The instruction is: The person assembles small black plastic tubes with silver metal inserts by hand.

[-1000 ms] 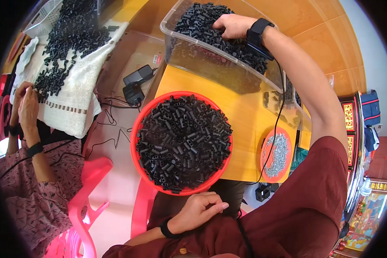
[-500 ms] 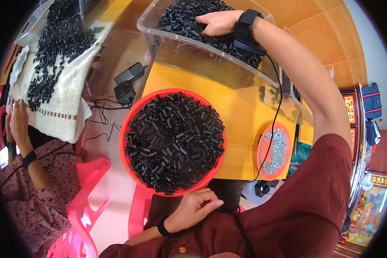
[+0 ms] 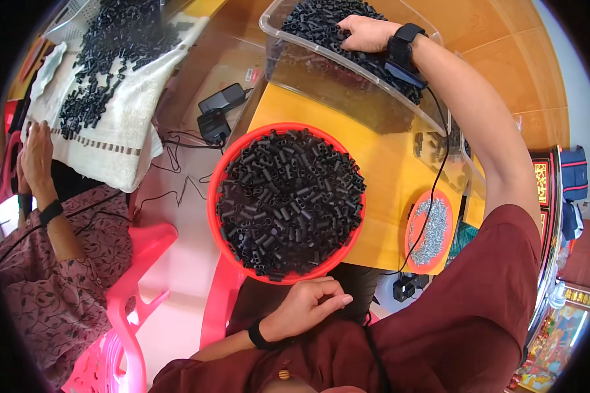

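My right hand (image 3: pixel 368 34) reaches across to a clear plastic bin (image 3: pixel 347 85) heaped with short black tube pieces (image 3: pixel 328 16). Its thumb and forefinger are apart, touching the heap; the other fingers are hidden. My left hand (image 3: pixel 308 306) rests loosely curled at the near edge of a round red basin (image 3: pixel 217 229), thumb apart from the forefinger and nothing seen in it. The basin is full of similar black tube pieces (image 3: pixel 288 203).
Right on the yellow table (image 3: pixel 387 223) stands a red dish (image 3: pixel 411 229) of small silvery pieces. A black cable (image 3: pixel 432 190) hangs from my right wrist. Another person's hands (image 3: pixel 38 157) rest at the left beside a white towel (image 3: pixel 128 118) with black pieces. Power adapters (image 3: pixel 219 105) lie between.
The view has shifted, so the basin, bin and towel appear farther right and slightly higher. My right hand stays at the heap and my left hand by the basin.
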`<state>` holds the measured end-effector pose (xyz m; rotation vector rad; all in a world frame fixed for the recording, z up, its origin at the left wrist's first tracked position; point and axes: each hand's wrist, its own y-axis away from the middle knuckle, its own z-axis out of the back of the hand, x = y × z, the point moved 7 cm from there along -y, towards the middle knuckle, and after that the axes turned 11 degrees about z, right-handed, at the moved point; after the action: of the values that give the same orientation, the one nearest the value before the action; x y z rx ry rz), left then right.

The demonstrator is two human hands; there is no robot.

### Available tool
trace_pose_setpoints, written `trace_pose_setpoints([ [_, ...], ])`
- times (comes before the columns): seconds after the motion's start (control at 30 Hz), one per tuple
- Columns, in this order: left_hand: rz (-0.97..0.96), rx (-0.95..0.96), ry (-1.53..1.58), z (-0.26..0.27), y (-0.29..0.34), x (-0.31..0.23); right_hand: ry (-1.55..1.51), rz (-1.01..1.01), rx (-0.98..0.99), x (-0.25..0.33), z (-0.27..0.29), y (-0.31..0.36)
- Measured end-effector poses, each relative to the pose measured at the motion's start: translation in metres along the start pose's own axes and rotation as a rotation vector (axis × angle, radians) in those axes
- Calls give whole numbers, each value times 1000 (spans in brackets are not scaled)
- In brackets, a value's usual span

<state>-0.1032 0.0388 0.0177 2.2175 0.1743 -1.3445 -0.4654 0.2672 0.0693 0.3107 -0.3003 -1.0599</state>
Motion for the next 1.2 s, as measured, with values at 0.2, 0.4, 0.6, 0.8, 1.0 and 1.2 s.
trace_pose_setpoints([
  [0.2, -28, -30, -9, 0, 1, 1, -432, -254, -127, -13, 9, 30],
  [0.4, -26, -43, -4, -1, 1, 0, -661, -364, -213, -28, 20, 56],
  [0.6, -32, -61, -30, -2, 1, 3, -775, -350, -318, -31, 30, 76],
  [0.8, -78, -89, -81, -3, 1, 6, -901, -308, -334, -16, 36, 94],
  [1.0, -19, -113, -101, -2, 1, 9, -1139, -65, -234, 64, 68, 131],
  [1.2, 55, -57, -106, -16, -1, 23, -1226, -287, -418, 71, 26, 191],
])
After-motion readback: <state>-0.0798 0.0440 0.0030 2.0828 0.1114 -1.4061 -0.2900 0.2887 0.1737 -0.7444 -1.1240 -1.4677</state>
